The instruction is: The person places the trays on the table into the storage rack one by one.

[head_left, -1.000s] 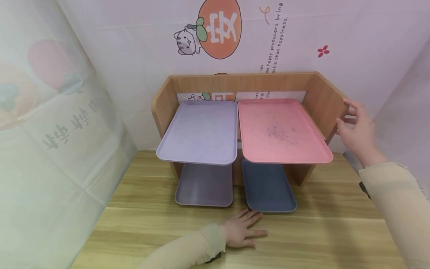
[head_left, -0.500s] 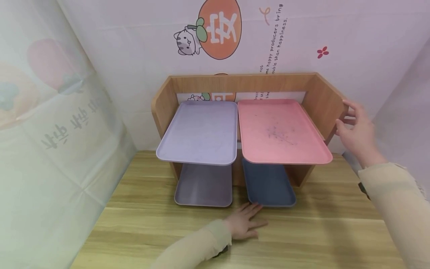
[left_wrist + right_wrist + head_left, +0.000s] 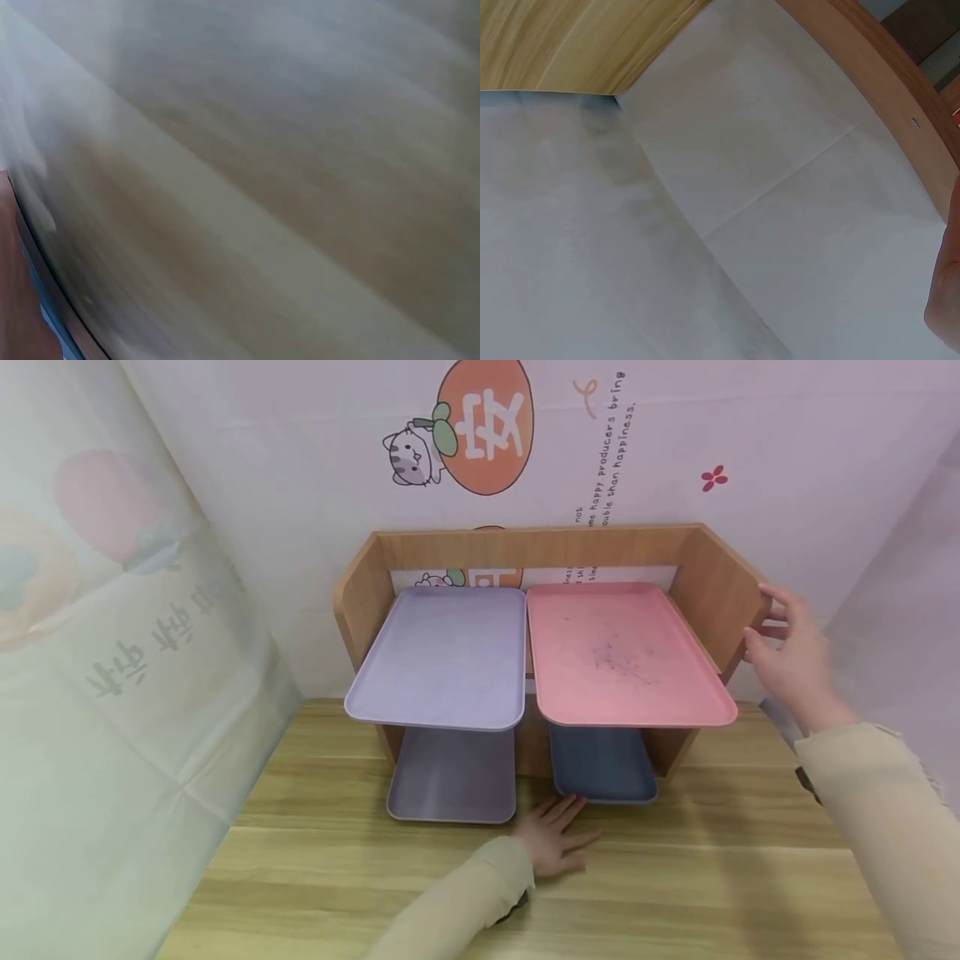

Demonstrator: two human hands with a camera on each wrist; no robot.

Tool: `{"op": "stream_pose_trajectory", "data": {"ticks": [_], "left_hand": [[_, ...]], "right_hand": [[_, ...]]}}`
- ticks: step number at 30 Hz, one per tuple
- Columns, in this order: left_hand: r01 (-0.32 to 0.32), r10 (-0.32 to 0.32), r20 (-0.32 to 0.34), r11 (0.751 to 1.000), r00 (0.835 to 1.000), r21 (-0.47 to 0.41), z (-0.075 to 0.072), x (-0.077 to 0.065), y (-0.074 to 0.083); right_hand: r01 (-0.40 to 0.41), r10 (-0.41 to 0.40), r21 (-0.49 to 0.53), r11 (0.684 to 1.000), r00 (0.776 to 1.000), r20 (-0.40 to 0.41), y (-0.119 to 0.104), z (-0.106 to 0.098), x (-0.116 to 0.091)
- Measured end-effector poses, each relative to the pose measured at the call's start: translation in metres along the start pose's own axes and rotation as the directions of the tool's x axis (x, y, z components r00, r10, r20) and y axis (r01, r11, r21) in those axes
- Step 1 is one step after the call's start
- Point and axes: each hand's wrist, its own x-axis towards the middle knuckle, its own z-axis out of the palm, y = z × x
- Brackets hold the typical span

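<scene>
In the head view my left hand lies low over the table with its fingers spread. Its fingertips are right at the front rim of a dark blue tray in the lower right part of a wooden desktop shelf. My right hand grips the front edge of the shelf's right side panel, thumb on the inner side. Only a bit of that hand shows in the right wrist view, beside the wooden edge. The left wrist view is mostly blurred. The blue tray's back part is hidden under a pink tray.
A lavender tray sits beside the pink one on the upper level, both jutting out forward. Below it a purple-grey tray sticks out over the wood-grain table. Printed cloth hangs behind and at the sides.
The blue tray has slid back into the shelf, less of its front showing. My left hand has moved forward with it, fingertips at its rim. The right hand keeps its hold on the panel.
</scene>
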Motion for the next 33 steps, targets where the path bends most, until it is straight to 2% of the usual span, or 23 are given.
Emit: {"op": "stream_pose_trajectory", "data": {"ticks": [2, 4, 8, 11, 15, 20, 24, 26, 29, 33], "left_hand": [[0.007, -0.007, 0.000, 1.000, 1.000, -0.005, 0.002, 0.006, 0.001], [0.024, -0.024, 0.007, 1.000, 1.000, -0.002, -0.002, 0.009, 0.003], [0.072, -0.071, 0.050, 0.997, 0.996, -0.027, -0.026, 0.006, 0.004], [0.107, -0.104, 0.070, 0.993, 0.992, -0.049, -0.037, 0.003, 0.003], [0.121, -0.116, 0.084, 0.991, 0.990, -0.058, -0.039, 0.003, 0.002], [0.107, -0.101, 0.084, 0.992, 0.991, -0.064, -0.039, 0.004, 0.001], [0.087, -0.085, 0.033, 0.994, 0.996, -0.069, -0.038, 0.001, -0.004], [0.078, -0.080, -0.025, 0.994, 0.996, -0.083, -0.042, -0.006, -0.008], [0.072, -0.091, -0.118, 0.984, 0.989, -0.161, -0.054, -0.023, -0.017], [0.104, -0.169, -0.215, 0.953, 0.962, -0.285, -0.061, -0.056, -0.035]], "right_hand": [[0.003, -0.003, 0.002, 1.000, 1.000, -0.003, 0.000, 0.000, 0.000], [0.004, -0.004, -0.002, 1.000, 1.000, -0.005, 0.000, -0.001, 0.000], [0.002, -0.002, -0.006, 1.000, 1.000, -0.003, 0.000, 0.000, -0.001], [0.006, -0.006, 0.001, 1.000, 1.000, -0.001, 0.000, 0.002, 0.000], [0.019, -0.019, 0.011, 1.000, 1.000, -0.001, -0.001, 0.004, 0.001], [0.045, -0.045, 0.007, 0.999, 0.999, 0.001, 0.002, 0.005, 0.004], [0.051, -0.051, 0.021, 0.998, 0.999, -0.011, 0.005, 0.005, 0.005], [0.046, -0.046, 0.015, 0.999, 0.999, -0.016, 0.005, 0.005, 0.005], [0.053, -0.052, 0.022, 0.998, 0.999, -0.013, 0.007, 0.004, 0.001], [0.090, -0.091, 0.037, 0.995, 0.996, 0.013, 0.014, 0.003, -0.012]]}}
